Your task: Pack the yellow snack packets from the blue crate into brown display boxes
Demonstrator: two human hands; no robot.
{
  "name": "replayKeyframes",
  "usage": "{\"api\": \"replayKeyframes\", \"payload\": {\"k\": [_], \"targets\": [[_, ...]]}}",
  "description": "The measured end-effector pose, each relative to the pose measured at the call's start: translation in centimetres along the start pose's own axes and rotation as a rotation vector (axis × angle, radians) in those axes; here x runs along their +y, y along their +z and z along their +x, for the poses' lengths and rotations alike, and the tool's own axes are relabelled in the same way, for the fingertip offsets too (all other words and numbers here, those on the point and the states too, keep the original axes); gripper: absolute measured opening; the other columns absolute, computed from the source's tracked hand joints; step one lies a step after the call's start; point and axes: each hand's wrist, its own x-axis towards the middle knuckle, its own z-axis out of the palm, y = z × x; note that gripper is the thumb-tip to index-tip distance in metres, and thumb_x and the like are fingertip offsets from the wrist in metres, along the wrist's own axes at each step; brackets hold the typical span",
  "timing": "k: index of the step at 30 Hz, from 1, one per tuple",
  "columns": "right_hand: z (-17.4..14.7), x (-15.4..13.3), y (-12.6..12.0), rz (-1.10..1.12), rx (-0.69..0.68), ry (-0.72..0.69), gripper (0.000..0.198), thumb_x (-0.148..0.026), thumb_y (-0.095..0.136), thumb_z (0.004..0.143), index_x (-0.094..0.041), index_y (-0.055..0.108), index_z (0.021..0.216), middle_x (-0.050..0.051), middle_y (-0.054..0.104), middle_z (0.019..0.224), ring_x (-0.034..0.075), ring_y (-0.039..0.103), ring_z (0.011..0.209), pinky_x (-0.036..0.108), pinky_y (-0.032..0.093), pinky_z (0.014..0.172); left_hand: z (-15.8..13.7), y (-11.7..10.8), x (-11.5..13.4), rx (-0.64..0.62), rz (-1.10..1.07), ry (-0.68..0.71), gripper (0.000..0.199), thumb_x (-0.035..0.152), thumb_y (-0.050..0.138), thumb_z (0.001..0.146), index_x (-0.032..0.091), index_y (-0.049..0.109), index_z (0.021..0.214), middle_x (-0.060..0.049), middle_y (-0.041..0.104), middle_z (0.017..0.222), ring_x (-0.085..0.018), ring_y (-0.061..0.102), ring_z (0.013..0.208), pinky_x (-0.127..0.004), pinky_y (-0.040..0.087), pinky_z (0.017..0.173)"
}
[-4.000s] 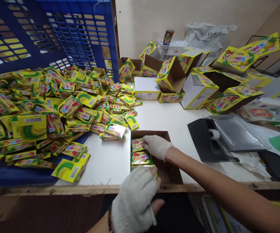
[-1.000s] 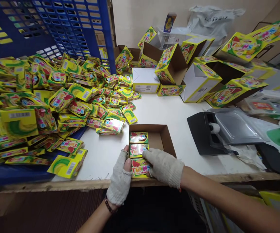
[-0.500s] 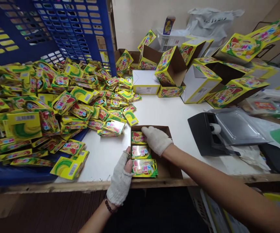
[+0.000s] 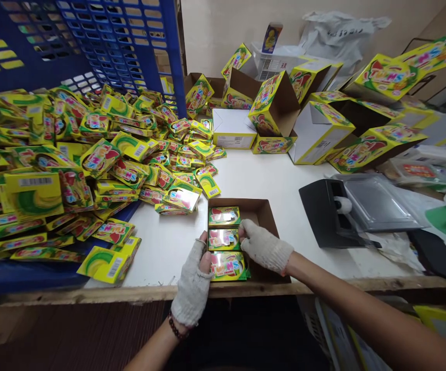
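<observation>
An open cardboard box (image 4: 262, 207) lies at the table's front edge. Along its left side, small yellow-green cartons (image 4: 224, 240) printed with fruit form three rows. My left hand (image 4: 192, 281), in a white fingerless glove, grips the box's left wall near the front, its thumb over the rim by the front carton (image 4: 226, 266). Inside the box, my right hand (image 4: 265, 247), gloved likewise, has its fingers curled together against the right end of the middle carton. The right part of the box shows bare brown cardboard, partly hidden by that hand.
At the left, a blue plastic crate (image 4: 122, 41) lies tipped, with a heap of small cartons (image 4: 103, 154) spilling out. Several larger open display boxes (image 4: 273, 105) stand along the back. A black tape dispenser (image 4: 323, 214) and a clear plastic tray (image 4: 377, 201) are at the right.
My right hand has moved from the back row toward me and right, to the middle row. The back carton now shows fully and lies flat. My left hand has stayed.
</observation>
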Motion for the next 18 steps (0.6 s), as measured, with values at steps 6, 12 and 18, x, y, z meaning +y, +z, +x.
{"api": "replayKeyframes", "payload": {"k": [6, 12, 18], "targets": [[-1.0, 0.0, 0.9, -0.017, -0.172, 0.055, 0.027, -0.012, 0.049, 0.078, -0.016, 0.049, 0.105, 0.004, 0.062, 0.080, 0.016, 0.055, 0.069, 0.024, 0.036, 0.060, -0.3, 0.2, 0.9, 0.020, -0.044, -0.084, 0.068, 0.062, 0.046, 0.086, 0.016, 0.049, 0.135, -0.010, 0.052, 0.140, -0.025, 0.049, 0.129, -0.033, 0.048, 0.103], [-1.3, 0.1, 1.4, 0.058, -0.153, 0.008, 0.032, -0.010, 0.048, 0.078, -0.015, 0.049, 0.109, 0.006, 0.065, 0.088, 0.017, 0.059, 0.075, 0.025, 0.041, 0.066, -0.8, 0.1, 0.6, 0.050, -0.070, -0.087, 0.063, 0.059, 0.045, 0.088, 0.017, 0.050, 0.135, -0.009, 0.051, 0.142, -0.025, 0.046, 0.133, -0.035, 0.043, 0.109], [0.8, 0.0, -0.4, 0.342, -0.133, 0.107, 0.031, -0.011, 0.043, 0.082, -0.016, 0.045, 0.113, 0.008, 0.066, 0.092, 0.016, 0.063, 0.070, 0.027, 0.049, 0.063, 1.1, -0.6, 0.2, -0.027, -0.116, -0.060, 0.069, 0.054, 0.050, 0.087, 0.018, 0.038, 0.144, -0.008, 0.036, 0.153, -0.024, 0.032, 0.141, -0.037, 0.027, 0.118]]}}
